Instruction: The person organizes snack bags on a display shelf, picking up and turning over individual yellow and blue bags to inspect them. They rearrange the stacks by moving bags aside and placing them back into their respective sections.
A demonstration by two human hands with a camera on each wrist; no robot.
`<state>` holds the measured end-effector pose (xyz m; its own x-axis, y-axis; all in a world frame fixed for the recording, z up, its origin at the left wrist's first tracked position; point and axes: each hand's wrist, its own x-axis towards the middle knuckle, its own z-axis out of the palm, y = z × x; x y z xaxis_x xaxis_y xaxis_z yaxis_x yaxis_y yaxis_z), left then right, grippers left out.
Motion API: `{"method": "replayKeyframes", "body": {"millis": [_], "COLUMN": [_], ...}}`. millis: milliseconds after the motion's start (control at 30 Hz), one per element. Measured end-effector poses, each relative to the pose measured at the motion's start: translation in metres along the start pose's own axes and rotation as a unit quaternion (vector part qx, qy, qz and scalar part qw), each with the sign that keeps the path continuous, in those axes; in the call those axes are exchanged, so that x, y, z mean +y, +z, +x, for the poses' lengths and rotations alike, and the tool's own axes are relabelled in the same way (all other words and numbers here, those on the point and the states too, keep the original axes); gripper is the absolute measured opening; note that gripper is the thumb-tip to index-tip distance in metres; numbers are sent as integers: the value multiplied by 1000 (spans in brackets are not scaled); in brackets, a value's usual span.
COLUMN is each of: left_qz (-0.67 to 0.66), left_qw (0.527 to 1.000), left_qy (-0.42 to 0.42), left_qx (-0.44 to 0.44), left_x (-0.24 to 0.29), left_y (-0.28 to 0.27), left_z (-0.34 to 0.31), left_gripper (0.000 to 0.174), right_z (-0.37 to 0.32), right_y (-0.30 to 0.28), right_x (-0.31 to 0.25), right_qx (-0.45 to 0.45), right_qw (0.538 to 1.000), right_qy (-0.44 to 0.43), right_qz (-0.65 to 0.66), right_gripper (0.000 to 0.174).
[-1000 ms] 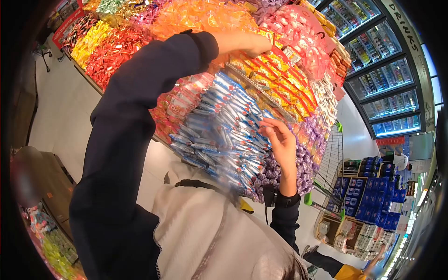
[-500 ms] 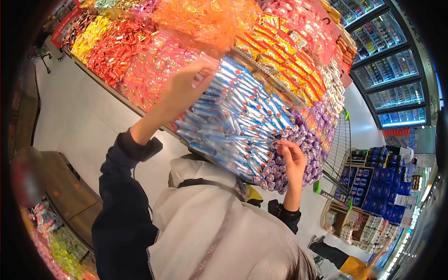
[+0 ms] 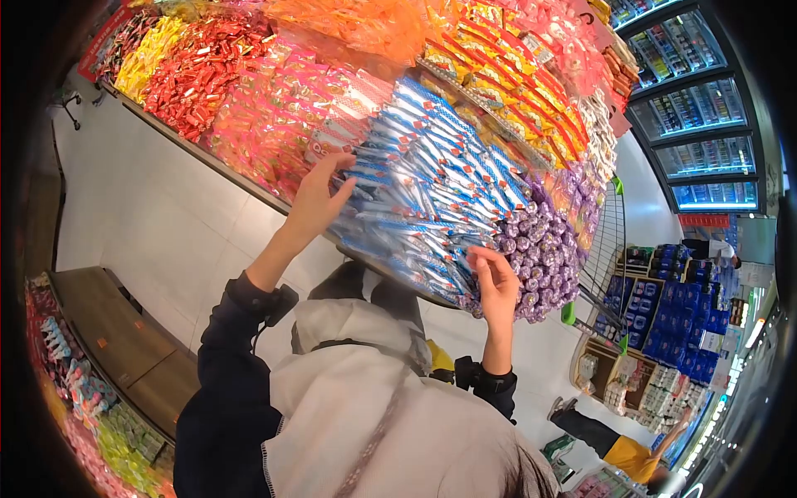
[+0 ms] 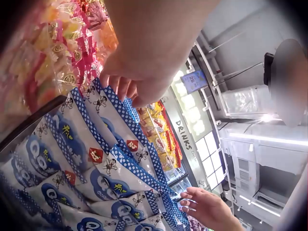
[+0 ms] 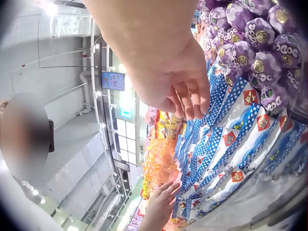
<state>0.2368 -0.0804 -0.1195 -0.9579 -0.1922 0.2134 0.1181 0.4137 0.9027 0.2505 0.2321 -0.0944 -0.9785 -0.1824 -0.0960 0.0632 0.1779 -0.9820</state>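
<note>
Blue-and-white candy packets [image 3: 432, 166] lie in overlapping rows in front of the person, with dotted edges and small red diamond labels. At their left border, my left hand [image 3: 317, 199] reaches over the packets, thumb and fingers spread apart; in the left wrist view its fingertips are right at the dotted edges of the upper packets [image 4: 110, 113]. On the near right side is my right hand [image 3: 498, 286], fingers loosely bent, where the packets meet purple-wrapped round candies [image 3: 540, 257]. The right wrist view shows no candy between its fingers [image 5: 192, 98].
Pink packets [image 3: 274, 116] lie to the left, with yellow-and-red bags [image 3: 506, 91] behind a clear divider. A display edge [image 3: 199, 153] runs along the near side. At the right stand a shopping cart [image 3: 610, 249] and drinks fridges [image 3: 689, 108]; a person in yellow [image 3: 631, 456] is farther off.
My left hand has come back from the yellow-and-red bags to the near left border of the blue-and-white packets. My right hand has stayed near the packets' right end, shifting slightly.
</note>
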Motion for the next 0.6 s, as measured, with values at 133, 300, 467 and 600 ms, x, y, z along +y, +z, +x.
{"method": "replayKeyframes", "body": {"millis": [133,300,467,600], "left_qz": [20,23,56,100], "left_qw": [1000,999,997,992], "left_qy": [9,19,8,54], "left_qx": [-1,30,51,51], "left_x": [-3,-3,10,15], "left_y": [5,8,6,7], "left_z": [-4,-10,-25,-40], "left_gripper": [32,31,29,26], "right_z": [-9,-15,-29,-49], "right_y": [3,0,-3,-7], "right_x": [4,9,6,8], "right_qx": [-5,-17,-19,-6], "right_qw": [1000,999,999,998], "right_qy": [-16,-26,-38,-42], "right_qz": [-3,18,30,40], "right_gripper": [17,18,17,16]}}
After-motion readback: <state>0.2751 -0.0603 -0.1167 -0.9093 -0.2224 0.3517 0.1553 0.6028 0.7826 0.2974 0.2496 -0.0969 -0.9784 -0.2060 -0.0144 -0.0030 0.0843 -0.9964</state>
